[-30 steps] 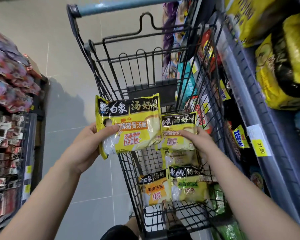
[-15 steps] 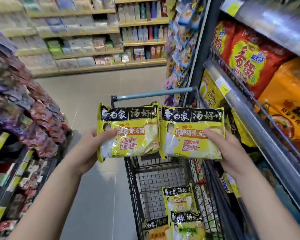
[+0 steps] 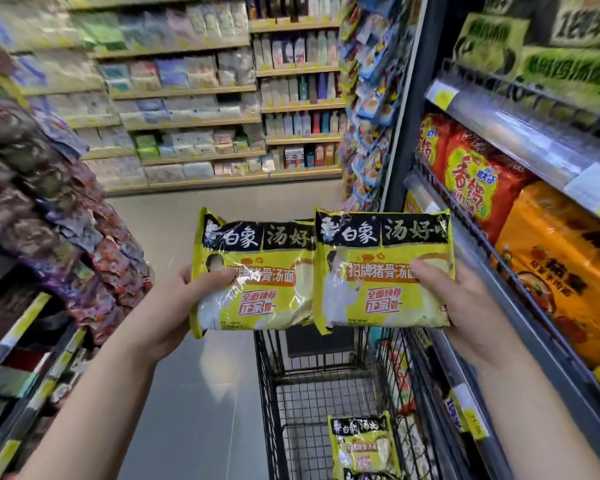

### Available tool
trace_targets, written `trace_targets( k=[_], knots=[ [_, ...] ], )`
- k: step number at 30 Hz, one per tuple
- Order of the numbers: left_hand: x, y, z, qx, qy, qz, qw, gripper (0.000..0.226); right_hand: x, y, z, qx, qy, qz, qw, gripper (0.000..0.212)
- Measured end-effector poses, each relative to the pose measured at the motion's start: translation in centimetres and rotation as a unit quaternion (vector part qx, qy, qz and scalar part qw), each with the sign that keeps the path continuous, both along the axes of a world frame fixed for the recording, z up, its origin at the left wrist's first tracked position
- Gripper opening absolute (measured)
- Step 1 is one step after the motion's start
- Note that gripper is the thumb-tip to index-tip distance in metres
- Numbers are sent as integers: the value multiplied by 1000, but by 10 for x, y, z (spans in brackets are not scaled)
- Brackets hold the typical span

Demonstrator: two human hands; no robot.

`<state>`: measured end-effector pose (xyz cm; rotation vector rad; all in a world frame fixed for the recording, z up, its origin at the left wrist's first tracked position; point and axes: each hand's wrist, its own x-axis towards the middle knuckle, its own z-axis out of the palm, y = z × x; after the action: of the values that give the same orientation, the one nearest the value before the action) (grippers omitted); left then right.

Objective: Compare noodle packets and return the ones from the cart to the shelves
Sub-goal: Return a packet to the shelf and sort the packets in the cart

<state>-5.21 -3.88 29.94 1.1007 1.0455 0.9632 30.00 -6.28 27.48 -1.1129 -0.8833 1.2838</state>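
The comparing step looks in hand: left hand (image 3: 174, 306) and right hand (image 3: 465, 306) each clamp a yellow noodle packet (image 3: 257, 271), (image 3: 381, 271) between thumb and fingers, edges overlapping above the cart (image 3: 267, 393); shelving on the right-hand shelf (image 3: 520, 133) likely follows.

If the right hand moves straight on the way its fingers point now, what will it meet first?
The right hand points up and to the left, across its own packet. Next in that line is probably the left packet, whose edge the right one overlaps. Depth between them is unclear.
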Motion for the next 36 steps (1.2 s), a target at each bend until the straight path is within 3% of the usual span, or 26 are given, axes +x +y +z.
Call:
trace_targets(
  k=[7,13,17,22,31,34,36],
  knots=[
    [-29,-4,0,10,-24,-10,1000,94,-23,-34,15,13,-22,-35,999,42],
    [-70,-8,-3,52,-33,-89,994,54,-83,-90,29,20,-54,-107,993,35],
    [-101,-9,-3,63,-34,-119,990,95,-129,-135,35,20,-64,-164,984,30],
    [-107,-17,1,59,-39,-195,978,104,-164,-195,46,0,-69,-238,969,32],
    [-36,-77,18,40,-65,-347,935,115,-178,-337,75,-3,-104,-424,900,58],
    [-2,-108,22,50,-69,-374,923,118,-184,-395,85,4,-103,-476,874,48],
    [20,-136,28,56,-76,-399,912,109,-187,-435,91,9,-108,-507,855,43]
  ],
)
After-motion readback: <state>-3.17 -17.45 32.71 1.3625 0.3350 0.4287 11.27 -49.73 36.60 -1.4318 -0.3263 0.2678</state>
